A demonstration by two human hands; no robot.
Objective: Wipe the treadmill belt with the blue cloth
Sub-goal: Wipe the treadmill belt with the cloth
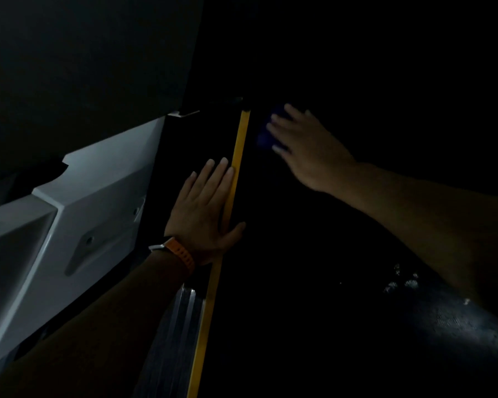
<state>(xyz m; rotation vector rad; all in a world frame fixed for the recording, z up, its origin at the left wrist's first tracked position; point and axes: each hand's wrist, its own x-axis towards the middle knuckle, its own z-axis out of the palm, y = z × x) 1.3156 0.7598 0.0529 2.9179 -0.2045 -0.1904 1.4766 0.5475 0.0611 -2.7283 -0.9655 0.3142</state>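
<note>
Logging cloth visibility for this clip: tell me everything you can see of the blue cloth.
The blue cloth shows only as a dark blue, blurred patch peeking out past the fingertips of the right hand, which lies spread over it. It sits on the black treadmill belt, just right of the yellow stripe. Edges and texture are lost in darkness.

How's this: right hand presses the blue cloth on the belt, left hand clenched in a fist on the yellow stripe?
No: head view shows the left hand flat, fingers straight, on the yellow stripe. The right hand does press the blue cloth on the belt.
</note>
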